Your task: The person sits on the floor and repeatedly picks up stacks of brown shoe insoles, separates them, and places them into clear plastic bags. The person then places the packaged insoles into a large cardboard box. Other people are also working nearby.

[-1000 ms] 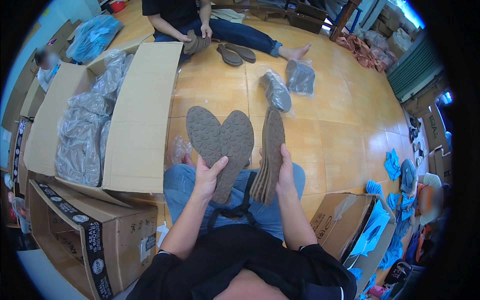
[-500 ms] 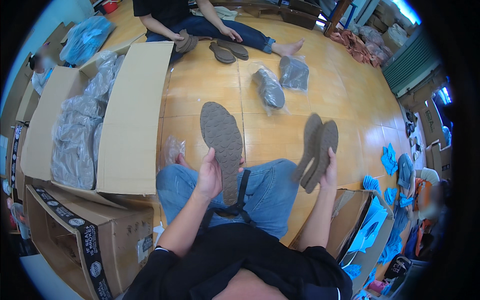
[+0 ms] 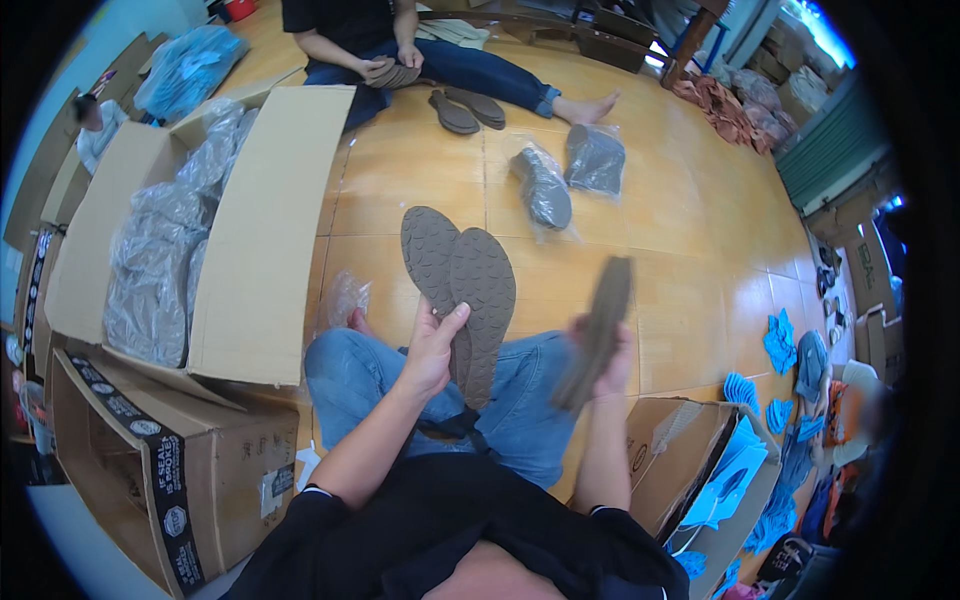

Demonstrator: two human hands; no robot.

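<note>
Two brown shoe soles, their bumpy undersides facing up, are fanned in my left hand, the thumb pressed over them. To the right, my right hand grips more brown shoe soles, tilted edge-on and smeared by motion, so I cannot count them. Both hands are above my crossed legs, with a gap between the two sets. Across the floor, two more loose soles lie near a co-worker's leg, and that person's hands hold a small fan of soles.
An open carton full of plastic-wrapped soles stands at left, above another open carton. Wrapped soles lie ahead on the tiled floor. At my right is a carton with blue sheets. Another person sits at far right.
A second sole now shows beside the one in my left hand. My right hand has moved left and turned its soles edge-on. The co-worker's hands have come together on their soles.
</note>
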